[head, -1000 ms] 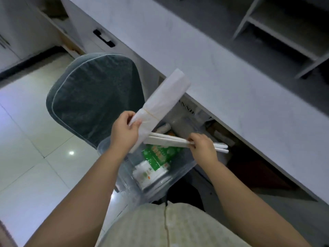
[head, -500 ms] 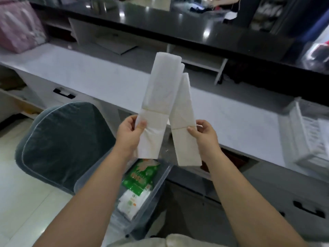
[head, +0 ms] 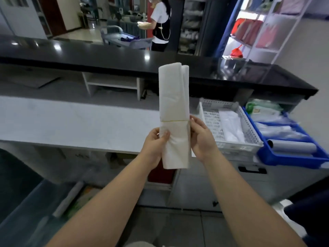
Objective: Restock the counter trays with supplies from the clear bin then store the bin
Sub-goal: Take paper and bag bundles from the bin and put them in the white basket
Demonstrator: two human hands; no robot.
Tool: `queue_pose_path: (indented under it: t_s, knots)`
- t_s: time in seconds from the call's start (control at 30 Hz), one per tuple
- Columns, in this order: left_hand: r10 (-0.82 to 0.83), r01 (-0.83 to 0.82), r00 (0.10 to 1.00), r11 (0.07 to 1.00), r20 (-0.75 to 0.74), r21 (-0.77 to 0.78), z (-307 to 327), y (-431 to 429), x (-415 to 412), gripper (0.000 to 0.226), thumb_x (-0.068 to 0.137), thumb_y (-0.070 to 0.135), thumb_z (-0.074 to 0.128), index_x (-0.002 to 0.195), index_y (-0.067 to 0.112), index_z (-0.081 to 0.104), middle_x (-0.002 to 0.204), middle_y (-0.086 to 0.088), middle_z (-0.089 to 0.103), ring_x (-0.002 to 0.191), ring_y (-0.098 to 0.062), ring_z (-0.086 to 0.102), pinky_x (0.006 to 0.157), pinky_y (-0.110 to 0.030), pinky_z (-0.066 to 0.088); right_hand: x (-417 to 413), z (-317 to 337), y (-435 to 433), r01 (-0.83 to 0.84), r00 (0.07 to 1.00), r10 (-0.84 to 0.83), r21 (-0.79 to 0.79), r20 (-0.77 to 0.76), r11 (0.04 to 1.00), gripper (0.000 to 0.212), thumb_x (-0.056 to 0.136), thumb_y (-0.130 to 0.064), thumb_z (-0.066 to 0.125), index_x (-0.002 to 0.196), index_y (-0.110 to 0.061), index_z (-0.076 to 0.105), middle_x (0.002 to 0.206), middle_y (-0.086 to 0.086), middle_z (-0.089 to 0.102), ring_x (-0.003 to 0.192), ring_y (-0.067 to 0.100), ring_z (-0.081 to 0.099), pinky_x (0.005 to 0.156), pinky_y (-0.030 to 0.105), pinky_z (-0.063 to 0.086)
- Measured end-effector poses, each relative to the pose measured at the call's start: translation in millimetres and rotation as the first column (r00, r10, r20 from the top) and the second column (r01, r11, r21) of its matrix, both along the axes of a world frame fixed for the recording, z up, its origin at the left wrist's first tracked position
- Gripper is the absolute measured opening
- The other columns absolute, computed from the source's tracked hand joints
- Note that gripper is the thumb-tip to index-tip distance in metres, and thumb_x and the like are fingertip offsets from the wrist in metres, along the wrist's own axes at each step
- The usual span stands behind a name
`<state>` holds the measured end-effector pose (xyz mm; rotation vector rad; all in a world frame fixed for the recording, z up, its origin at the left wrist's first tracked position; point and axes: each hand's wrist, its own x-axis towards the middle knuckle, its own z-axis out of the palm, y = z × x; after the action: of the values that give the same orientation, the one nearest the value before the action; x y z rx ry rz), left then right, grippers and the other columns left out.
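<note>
Both hands are up in front of the chest, and between them stand the white packs (head: 173,104), two long folded bundles held upright and pressed side by side, a thin band crossing them just above the fingers. The left hand (head: 156,145) grips the lower left part, thumb laid flat on the front face and fingers wrapped behind. The right hand (head: 203,139) holds the right edge, thumb tip up near the band and palm turned toward the packs; how far its fingers reach round the back I cannot tell. The packs hang in the air above the front edge of the white counter (head: 80,125), touching nothing but the hands. Just to the right on that counter sits the white tray (head: 249,132) with perforated walls and some folded white material lying inside. Beside it, further right, is the blue tray (head: 292,157), holding clear plastic-wrapped items and a grey roll (head: 292,147) along its near side. Down at the lower left, below counter height, the clear bin (head: 26,207) shows up blurred, with something green and a pale tube shape inside. Behind the white counter rises a glossy black counter (head: 106,57), and beyond that a person (head: 160,24) stands at a cart, well away from the action.
</note>
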<state>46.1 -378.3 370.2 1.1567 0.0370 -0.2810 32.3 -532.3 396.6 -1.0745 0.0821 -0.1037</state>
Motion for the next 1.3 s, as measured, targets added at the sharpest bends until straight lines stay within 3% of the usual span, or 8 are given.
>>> queue_pose_path:
  t_s: [0.2,0.37,0.5,0.6,0.8,0.93,1.2,1.3]
  knots:
    - [-0.077,0.077,0.997,0.997,-0.018,0.005,-7,-107,-3,0.028,0.089,0.016,0.066,0.110,0.007,0.051,0.109,-0.015,0.067,0.091,-0.027,0.069,0.078,-0.044,0.059,-14,-2,-102,0.074,0.996,-0.083,-0.200,-0.037,0.977,0.045,0.077,0.002,0.072,0.117,-0.014,0.056,0.106,0.012,0.071,0.097,0.033,0.068,0.080,0.047,0.056]
    - [-0.277,0.283,0.957,0.957,-0.086,0.071,-14,-150,21,0.052,0.081,0.017,0.074,0.127,0.023,0.049,0.116,-0.006,0.069,0.101,-0.027,0.068,0.074,-0.046,0.057,-8,-8,-159,0.096,0.985,-0.112,-0.115,-0.135,0.989,0.048,0.081,0.007,0.065,0.124,-0.008,0.051,0.106,0.015,0.068,0.086,0.028,0.070,0.073,0.045,0.060]
    - [-0.390,0.396,0.918,0.908,-0.075,0.133,-11,-177,57,0.038,0.087,0.025,0.065,0.124,0.021,0.060,0.117,-0.003,0.069,0.106,-0.019,0.065,0.075,-0.035,0.054,15,-11,-196,0.107,0.973,-0.127,-0.113,-0.190,0.988,0.044,0.081,0.006,0.064,0.118,-0.015,0.055,0.109,0.013,0.067,0.095,0.031,0.067,0.083,0.053,0.055]
    - [-0.414,0.424,0.905,0.894,-0.098,0.147,-8,-195,92,0.036,0.086,0.027,0.064,0.121,0.017,0.063,0.114,-0.005,0.070,0.103,-0.019,0.066,0.072,-0.032,0.055,41,-11,-215,0.111,0.967,-0.134,-0.116,-0.217,0.987,0.039,0.081,0.001,0.068,0.111,-0.022,0.058,0.108,0.009,0.069,0.094,0.031,0.068,0.073,0.049,0.059]
    - [-0.491,0.510,0.859,0.844,-0.142,0.165,-9,-226,165,0.023,0.088,0.019,0.065,0.110,0.010,0.068,0.102,-0.007,0.072,0.092,-0.023,0.069,0.085,-0.044,0.056,103,-18,-249,0.128,0.950,-0.191,-0.251,-0.247,0.960,0.040,0.084,-0.005,0.068,0.121,-0.015,0.055,0.113,0.014,0.066,0.100,0.032,0.066,0.083,0.048,0.057]
    - [-0.536,0.559,0.828,0.775,-0.161,0.295,-12,-243,203,0.024,0.088,0.017,0.067,0.109,0.005,0.067,0.102,-0.010,0.073,0.093,-0.026,0.069,0.084,-0.049,0.057,137,-35,-271,0.082,0.929,-0.186,-0.312,-0.321,0.947,0.038,0.084,-0.008,0.068,0.118,-0.018,0.057,0.112,0.012,0.067,0.097,0.027,0.067,0.077,0.040,0.057]
    - [-0.373,0.433,0.900,0.726,-0.224,0.535,-27,-272,235,0.021,0.076,0.019,0.079,0.084,0.001,0.071,0.086,-0.015,0.074,0.074,-0.029,0.072,0.063,-0.045,0.061,177,-81,-294,0.012,0.870,-0.120,-0.222,-0.478,0.975,0.029,0.087,-0.006,0.063,0.114,-0.015,0.060,0.099,0.011,0.073,0.086,0.025,0.069,0.086,0.047,0.054]
    - [-0.300,0.243,0.950,0.559,-0.080,0.793,-31,-272,240,0.023,0.072,0.029,0.081,0.067,0.010,0.069,0.070,-0.006,0.071,0.066,-0.023,0.070,0.062,-0.037,0.060,186,-91,-293,-0.036,0.837,-0.099,-0.236,-0.538,0.971,0.026,0.088,-0.008,0.062,0.113,-0.013,0.059,0.099,0.014,0.071,0.081,0.025,0.069,0.082,0.044,0.056]
